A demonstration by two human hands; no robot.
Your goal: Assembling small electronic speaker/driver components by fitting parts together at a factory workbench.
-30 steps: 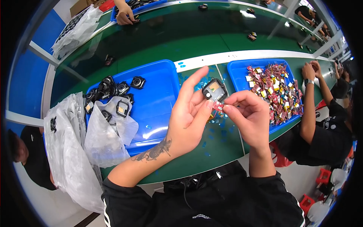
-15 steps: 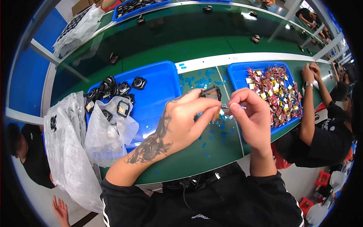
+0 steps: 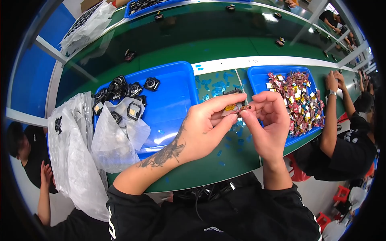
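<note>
My left hand [image 3: 201,126] grips a small black watch case [image 3: 233,92] with its fingers and thumb, above the green bench between two blue trays. My fingers hide much of the case. A yellow and clear piece [image 3: 230,107] shows at its open side. Close against it, my right hand [image 3: 270,126] has thumb and fingers closed on a tiny reddish circuit piece [image 3: 242,109], which touches or nearly touches the case. On the bench beyond lie many small blue film scraps [image 3: 219,84].
The left blue tray [image 3: 173,82] carries several black watch cases [image 3: 117,86]. Clear plastic bags [image 3: 70,152] hang over its left side. The right tray [image 3: 257,72] holds a heap of pink and yellow parts [image 3: 295,100]. Beyond runs a green conveyor [image 3: 181,44]. A co-worker's arm [image 3: 330,116] is at the right.
My hands have come together, the right hand's fingertips now meeting the piece at the left hand. The watch case has turned in my left hand. At the lower left, another person's hand has risen.
</note>
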